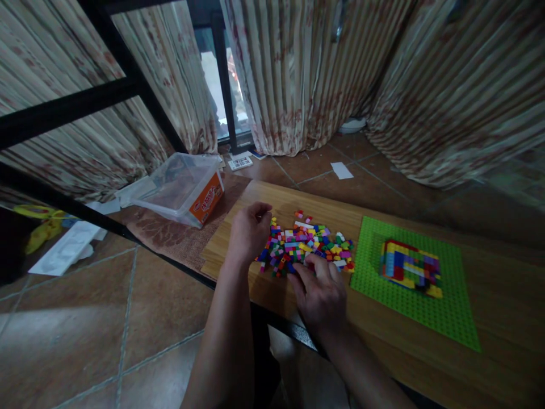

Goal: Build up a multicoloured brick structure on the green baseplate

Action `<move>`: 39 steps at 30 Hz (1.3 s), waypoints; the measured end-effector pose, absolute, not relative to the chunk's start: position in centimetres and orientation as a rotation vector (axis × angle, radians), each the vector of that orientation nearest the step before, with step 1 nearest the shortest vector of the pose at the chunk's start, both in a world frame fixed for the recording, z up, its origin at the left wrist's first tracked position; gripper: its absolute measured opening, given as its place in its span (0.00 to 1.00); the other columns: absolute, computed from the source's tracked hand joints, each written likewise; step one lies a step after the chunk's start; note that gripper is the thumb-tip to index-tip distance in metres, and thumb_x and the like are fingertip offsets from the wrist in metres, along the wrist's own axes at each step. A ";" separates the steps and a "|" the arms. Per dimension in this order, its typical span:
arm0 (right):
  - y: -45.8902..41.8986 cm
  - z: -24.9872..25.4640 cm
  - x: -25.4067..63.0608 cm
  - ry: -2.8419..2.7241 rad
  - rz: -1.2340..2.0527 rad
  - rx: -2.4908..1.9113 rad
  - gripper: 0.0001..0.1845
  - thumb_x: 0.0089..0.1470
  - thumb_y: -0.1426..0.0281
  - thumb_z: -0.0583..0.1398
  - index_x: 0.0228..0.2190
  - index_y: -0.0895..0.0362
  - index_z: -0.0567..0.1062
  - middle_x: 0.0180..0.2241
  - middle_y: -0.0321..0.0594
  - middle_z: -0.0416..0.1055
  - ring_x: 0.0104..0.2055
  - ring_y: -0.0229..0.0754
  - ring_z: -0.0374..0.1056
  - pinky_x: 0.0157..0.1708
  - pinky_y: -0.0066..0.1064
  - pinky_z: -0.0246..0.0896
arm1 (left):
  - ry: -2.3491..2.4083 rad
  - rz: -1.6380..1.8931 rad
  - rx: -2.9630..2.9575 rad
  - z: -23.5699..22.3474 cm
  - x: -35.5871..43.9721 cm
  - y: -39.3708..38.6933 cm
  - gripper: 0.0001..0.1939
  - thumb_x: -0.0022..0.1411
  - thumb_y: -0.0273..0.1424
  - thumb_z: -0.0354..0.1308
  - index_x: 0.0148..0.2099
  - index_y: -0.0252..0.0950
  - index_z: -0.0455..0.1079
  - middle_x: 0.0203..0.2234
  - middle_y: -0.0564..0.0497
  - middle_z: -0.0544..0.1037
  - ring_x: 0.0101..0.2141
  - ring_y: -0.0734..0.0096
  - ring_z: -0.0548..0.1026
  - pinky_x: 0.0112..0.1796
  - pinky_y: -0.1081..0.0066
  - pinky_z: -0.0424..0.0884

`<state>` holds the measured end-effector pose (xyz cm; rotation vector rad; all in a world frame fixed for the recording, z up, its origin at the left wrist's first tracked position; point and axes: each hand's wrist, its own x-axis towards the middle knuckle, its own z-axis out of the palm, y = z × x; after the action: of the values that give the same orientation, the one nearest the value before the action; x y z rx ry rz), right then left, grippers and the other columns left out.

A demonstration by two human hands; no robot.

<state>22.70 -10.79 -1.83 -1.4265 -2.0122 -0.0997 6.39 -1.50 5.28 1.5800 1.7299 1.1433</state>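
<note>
A loose pile of small colourful toy bricks [304,244] lies on the wooden board. My left hand [250,232] is at the pile's left edge, fingers curled inward; whatever they hold is hidden. At the near side of the pile, my right hand [322,287] reaches down with bent fingers, its thumb and fingertip at a blue toy brick [290,266]. To the right lies a green studded baseplate [409,315], bearing a built block of red, yellow, blue and purple bricks [411,267].
A clear plastic box [179,184] with an orange label sits beyond the board's left end. The wooden board [272,196] has a dark frame along its near edge. Dark metal bars [140,85] cross the left side. White paper [342,170] lies on the tiled floor before striped curtains [298,74].
</note>
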 end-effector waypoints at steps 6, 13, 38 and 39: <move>-10.7 -1.8 22.6 -1.959 -0.056 -1.403 0.06 0.59 0.72 0.59 0.35 0.56 0.77 0.42 0.46 0.72 0.40 0.47 0.65 0.41 0.38 0.65 | 1.757 1.084 1.627 5.3 6.7 -1.5 0.12 0.58 0.28 0.55 0.42 0.31 0.77 0.30 0.48 0.80 0.31 0.71 0.74 0.33 0.73 0.67; -11.3 0.5 24.7 -1.840 0.272 -1.303 0.06 0.60 0.73 0.57 0.37 0.56 0.75 0.36 0.41 0.76 0.40 0.43 0.72 0.41 0.33 0.68 | 1.525 1.060 1.638 5.3 7.8 -1.5 0.12 0.59 0.31 0.56 0.42 0.31 0.75 0.31 0.49 0.80 0.30 0.72 0.74 0.32 0.74 0.68; -12.7 2.5 38.1 -1.481 0.447 -1.543 0.08 0.58 0.65 0.60 0.37 0.50 0.80 0.41 0.39 0.77 0.45 0.44 0.72 0.47 0.37 0.66 | 0.878 0.648 1.401 3.1 21.1 -5.0 0.07 0.57 0.32 0.60 0.35 0.33 0.74 0.25 0.54 0.74 0.26 0.76 0.71 0.30 0.75 0.67; -12.8 2.4 39.2 -1.443 0.413 -1.570 0.07 0.56 0.63 0.62 0.36 0.49 0.80 0.43 0.40 0.75 0.47 0.45 0.71 0.48 0.39 0.66 | 0.883 0.651 1.408 2.9 21.3 -5.0 0.07 0.58 0.32 0.59 0.34 0.33 0.73 0.24 0.54 0.73 0.26 0.77 0.71 0.30 0.75 0.67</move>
<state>39.16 -12.77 2.41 -1.5701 -1.4430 0.4131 21.28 -4.99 2.88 1.4084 0.8828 0.6514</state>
